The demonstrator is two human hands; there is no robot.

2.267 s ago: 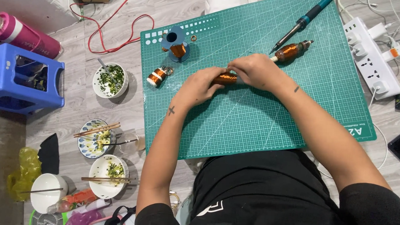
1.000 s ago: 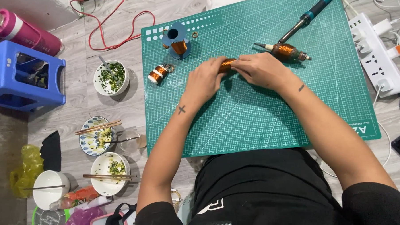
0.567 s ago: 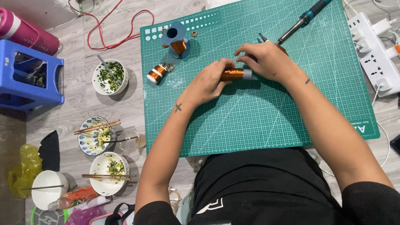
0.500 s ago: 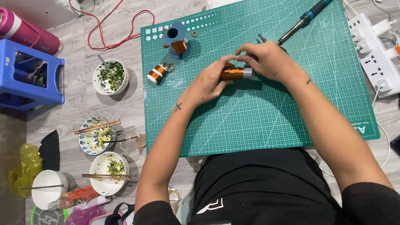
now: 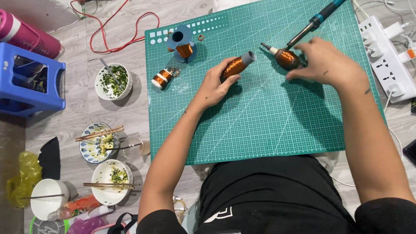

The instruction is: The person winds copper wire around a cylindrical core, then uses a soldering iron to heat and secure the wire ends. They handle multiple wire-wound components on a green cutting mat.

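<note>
My left hand [image 5: 216,85] is closed around a copper wire coil on a grey tube [image 5: 236,66], lifted a little over the green cutting mat [image 5: 263,123]. My right hand [image 5: 327,63] is half open, fingers curled, fingertips touching a second copper coil [image 5: 286,58] lying on the mat just beside the soldering iron [image 5: 312,24]. My hands are apart.

Bare green mat [image 5: 263,119] lies open at six o'clock of both hands; at twelve, the soldering iron [image 5: 312,24] and blue spool stand [image 5: 182,40] crowd it.
</note>
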